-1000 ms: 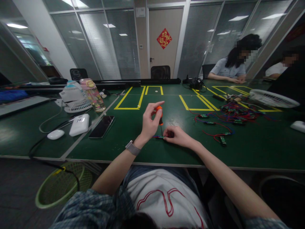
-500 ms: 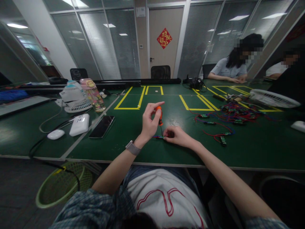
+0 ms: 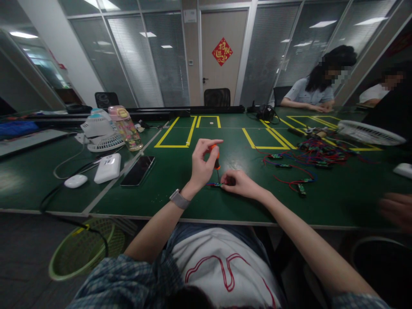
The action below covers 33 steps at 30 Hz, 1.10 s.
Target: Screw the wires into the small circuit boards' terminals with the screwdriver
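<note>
My left hand grips an orange and black screwdriver between thumb and fingers, its index finger stretched out over the top of the handle. The shaft points down, and its tip meets a small green circuit board lying on the table. With fingers pinched together, my right hand holds the board's right end against the tabletop. Wires leave the board on its left, partly hidden by my left hand. To the right lie more small boards with red and blue wires, among them a loose board.
A tangled pile of wired boards lies right, beside a white fan. Leftward are a phone, a white power bank, a bottle and another fan. A co-worker sits across; another person's blurred hand is at right.
Another person's blurred hand has come into view at the right edge. My own hands, the screwdriver and the board stay almost exactly where they were.
</note>
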Available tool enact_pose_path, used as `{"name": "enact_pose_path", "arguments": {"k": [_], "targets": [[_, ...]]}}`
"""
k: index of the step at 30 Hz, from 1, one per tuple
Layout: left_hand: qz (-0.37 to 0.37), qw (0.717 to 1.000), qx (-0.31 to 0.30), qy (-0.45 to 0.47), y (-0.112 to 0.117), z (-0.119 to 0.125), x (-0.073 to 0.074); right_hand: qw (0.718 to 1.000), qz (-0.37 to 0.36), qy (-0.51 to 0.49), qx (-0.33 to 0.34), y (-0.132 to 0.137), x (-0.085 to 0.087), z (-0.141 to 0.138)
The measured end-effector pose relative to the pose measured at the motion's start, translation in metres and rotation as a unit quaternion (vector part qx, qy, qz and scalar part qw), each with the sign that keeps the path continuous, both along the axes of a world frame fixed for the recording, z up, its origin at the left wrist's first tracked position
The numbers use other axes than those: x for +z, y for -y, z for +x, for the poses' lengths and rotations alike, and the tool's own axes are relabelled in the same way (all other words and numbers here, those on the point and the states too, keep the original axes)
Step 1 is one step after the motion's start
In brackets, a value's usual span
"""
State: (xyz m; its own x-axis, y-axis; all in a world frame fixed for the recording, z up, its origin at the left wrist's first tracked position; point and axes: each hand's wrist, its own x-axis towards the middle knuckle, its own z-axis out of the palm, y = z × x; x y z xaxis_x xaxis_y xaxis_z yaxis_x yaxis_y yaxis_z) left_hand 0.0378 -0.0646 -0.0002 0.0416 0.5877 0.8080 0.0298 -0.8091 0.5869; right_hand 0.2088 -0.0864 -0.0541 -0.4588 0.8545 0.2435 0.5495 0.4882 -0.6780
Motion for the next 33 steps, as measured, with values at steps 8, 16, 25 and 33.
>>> {"name": "enact_pose_path", "arguments": {"k": [8,16,25,33], "targets": [[0.008,1.0,0.007,-0.009,-0.001,-0.0014,0.0001,1.0,-0.006,0.003,-0.002,0.0002,0.0,0.0],[-0.011,1.0,0.012,-0.002,0.0001,0.0014,0.0017,1.0,0.003,0.0,-0.002,0.0004,-0.0011,0.0007],[0.015,0.999,0.035,-0.009,-0.0001,-0.0012,0.0001,1.0,-0.002,0.002,-0.002,-0.0004,-0.0009,0.0001],[-0.005,0.999,0.032,-0.013,-0.0001,0.0015,-0.0019,1.0,0.003,0.001,-0.003,0.0,-0.0013,0.0]]}}
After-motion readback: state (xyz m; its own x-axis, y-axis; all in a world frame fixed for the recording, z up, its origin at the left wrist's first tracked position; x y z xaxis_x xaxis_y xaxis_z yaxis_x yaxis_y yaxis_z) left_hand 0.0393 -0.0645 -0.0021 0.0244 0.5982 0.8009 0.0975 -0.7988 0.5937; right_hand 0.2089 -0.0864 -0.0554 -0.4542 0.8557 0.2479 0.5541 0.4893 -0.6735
